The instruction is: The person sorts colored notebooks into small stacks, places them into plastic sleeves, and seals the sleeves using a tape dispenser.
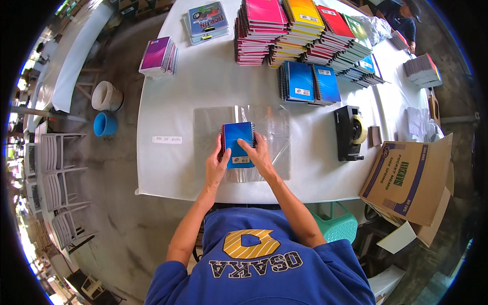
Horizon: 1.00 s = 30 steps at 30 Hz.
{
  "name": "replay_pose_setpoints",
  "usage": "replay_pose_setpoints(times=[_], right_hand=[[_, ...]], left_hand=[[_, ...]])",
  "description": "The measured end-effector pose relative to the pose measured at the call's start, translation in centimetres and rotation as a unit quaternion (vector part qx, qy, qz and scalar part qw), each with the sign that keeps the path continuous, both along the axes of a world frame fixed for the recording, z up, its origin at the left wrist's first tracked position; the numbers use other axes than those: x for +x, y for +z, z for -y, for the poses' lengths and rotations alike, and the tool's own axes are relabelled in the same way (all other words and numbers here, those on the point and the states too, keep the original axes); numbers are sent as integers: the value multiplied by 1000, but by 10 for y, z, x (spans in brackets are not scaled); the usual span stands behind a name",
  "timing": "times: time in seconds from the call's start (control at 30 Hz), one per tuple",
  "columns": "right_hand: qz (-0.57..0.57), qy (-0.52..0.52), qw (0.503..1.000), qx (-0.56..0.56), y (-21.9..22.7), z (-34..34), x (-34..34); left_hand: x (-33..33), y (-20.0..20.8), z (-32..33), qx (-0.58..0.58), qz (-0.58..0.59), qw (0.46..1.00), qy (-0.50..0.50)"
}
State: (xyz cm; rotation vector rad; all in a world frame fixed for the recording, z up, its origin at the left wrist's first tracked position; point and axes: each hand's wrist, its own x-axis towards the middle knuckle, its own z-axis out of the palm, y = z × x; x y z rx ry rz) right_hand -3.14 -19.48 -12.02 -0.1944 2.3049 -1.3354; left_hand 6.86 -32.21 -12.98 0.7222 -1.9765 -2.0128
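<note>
A blue-covered spiral notebook (236, 133) lies between my hands, with its wire binding along the right side. Red shows along its left edge, so at least one more notebook seems to be under it. My left hand (216, 166) grips the left side, thumb on the cover near the lower corner. On the right side my right hand (259, 153) holds on, its thumb stretched over the blue cover. Beneath the notebooks are clear plastic sheets or bags (272, 160), spread on the white table (168, 175). Fingers under the notebooks are hidden.
Tall stacks of pink (262, 12), yellow (303, 12) and red notebooks (336, 23) stand at the back. Nearer are blue notebook piles (297, 81). A black tape dispenser (347, 134) and an open cardboard box (401, 178) are to the right, purple notebooks (155, 56) at the far left.
</note>
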Motion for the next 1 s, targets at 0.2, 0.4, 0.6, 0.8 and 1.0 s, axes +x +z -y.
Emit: replay_pose_setpoints(times=[0.2, 0.4, 0.6, 0.8, 1.0], right_hand=[[-31, -22, 995, -94, -27, -23, 15], [-48, 18, 995, -89, -27, -37, 20], [-36, 5, 993, -114, -25, -38, 20], [-21, 8, 994, -107, -24, -36, 19], [4, -2, 991, -131, -18, -35, 20]], left_hand=[[-1, -24, 6, -39, 14, 999, -13], [-5, -18, 9, 19, 25, 999, -39], [-4, -9, 7, -24, 51, 997, -47], [-6, -9, 4, 23, 58, 997, -45], [-13, -8, 7, 12, 31, 998, -47]])
